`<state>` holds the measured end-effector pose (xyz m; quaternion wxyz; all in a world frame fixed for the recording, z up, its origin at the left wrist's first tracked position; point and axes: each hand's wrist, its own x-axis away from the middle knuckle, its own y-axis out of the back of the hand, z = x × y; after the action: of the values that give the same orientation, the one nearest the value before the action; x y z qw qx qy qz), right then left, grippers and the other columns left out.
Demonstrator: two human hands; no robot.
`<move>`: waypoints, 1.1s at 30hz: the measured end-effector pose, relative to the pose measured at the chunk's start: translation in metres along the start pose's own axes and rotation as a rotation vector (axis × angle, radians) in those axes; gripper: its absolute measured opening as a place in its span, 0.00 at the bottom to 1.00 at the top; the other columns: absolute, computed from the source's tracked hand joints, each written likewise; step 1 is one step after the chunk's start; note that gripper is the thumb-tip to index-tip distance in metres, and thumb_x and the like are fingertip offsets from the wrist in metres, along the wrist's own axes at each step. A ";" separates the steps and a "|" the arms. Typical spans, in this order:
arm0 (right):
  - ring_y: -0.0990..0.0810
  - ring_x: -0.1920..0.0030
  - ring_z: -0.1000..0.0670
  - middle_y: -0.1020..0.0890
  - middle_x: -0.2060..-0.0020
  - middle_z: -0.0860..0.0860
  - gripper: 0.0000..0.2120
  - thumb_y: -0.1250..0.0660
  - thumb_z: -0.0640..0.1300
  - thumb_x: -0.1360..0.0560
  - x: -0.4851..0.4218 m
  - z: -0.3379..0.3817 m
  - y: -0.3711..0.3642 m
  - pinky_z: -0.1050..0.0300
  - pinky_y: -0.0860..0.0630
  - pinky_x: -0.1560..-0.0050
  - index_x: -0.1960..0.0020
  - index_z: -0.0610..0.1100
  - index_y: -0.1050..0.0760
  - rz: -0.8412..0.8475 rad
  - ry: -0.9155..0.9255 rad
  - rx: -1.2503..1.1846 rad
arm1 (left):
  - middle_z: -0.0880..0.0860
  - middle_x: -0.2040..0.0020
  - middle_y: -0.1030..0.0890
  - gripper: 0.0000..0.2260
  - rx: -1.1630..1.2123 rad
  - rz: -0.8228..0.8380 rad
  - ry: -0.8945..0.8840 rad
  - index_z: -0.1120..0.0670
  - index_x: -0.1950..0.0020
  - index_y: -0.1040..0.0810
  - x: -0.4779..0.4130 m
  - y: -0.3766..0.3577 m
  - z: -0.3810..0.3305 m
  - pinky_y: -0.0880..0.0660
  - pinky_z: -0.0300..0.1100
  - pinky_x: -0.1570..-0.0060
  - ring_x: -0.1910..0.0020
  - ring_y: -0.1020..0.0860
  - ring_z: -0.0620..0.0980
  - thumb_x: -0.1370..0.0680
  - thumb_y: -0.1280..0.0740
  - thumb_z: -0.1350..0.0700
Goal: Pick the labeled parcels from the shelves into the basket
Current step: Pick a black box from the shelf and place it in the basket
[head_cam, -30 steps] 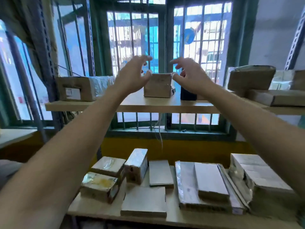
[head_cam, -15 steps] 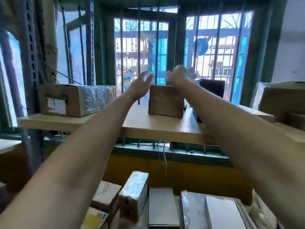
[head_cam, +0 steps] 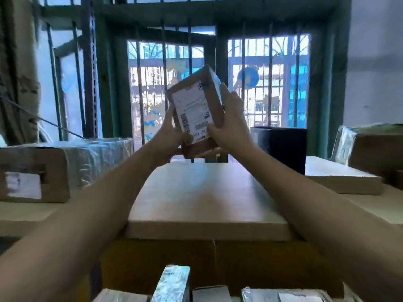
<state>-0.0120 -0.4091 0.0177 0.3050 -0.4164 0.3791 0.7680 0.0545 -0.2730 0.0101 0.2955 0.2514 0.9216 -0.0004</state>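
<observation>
Labeled parcel tilted, in the air above the shelf, label toward the wearer. Left hand grips its lower left corner, right hand clasps the right side. Risk: low hold, top-heavy tilt; could slip, or clip the black box nearby.

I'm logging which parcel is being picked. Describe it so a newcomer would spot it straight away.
Find the barred window behind the wooden shelf. In front of its middle bars, the left hand and right hand hold a brown parcel tilted above the shelf. Unlike the film-wrapped boxes resting on the shelf, it is in the air and faces its white barcode label toward the camera.
</observation>
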 end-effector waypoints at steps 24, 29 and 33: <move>0.27 0.48 0.52 0.29 0.51 0.52 0.10 0.41 0.48 0.22 0.017 -0.009 0.006 0.49 0.25 0.44 0.42 0.48 0.28 -0.092 -0.071 -0.078 | 0.52 0.38 0.24 0.15 -0.292 -0.529 -0.257 0.52 0.36 0.29 0.014 -0.002 -0.010 0.25 0.36 0.53 0.41 0.25 0.50 0.20 0.42 0.49; 0.30 0.51 0.53 0.26 0.51 0.47 0.20 0.49 0.50 0.19 0.020 -0.004 0.004 0.61 0.39 0.56 0.49 0.42 0.21 0.075 -0.036 0.203 | 0.54 0.49 0.24 0.17 -0.285 -0.546 0.038 0.57 0.45 0.25 0.010 0.003 -0.012 0.31 0.45 0.47 0.47 0.26 0.52 0.23 0.42 0.46; 0.26 0.45 0.47 0.25 0.47 0.44 0.19 0.49 0.52 0.19 0.029 0.011 0.000 0.58 0.34 0.53 0.43 0.42 0.25 0.226 -0.024 0.331 | 0.55 0.43 0.25 0.12 -0.615 -0.340 0.155 0.52 0.49 0.27 0.014 0.002 -0.007 0.30 0.51 0.40 0.44 0.26 0.55 0.25 0.39 0.45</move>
<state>-0.0299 -0.3956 -0.0041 0.2855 -0.3061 0.5407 0.7297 0.0419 -0.2638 0.0081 0.2824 -0.0070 0.9270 0.2468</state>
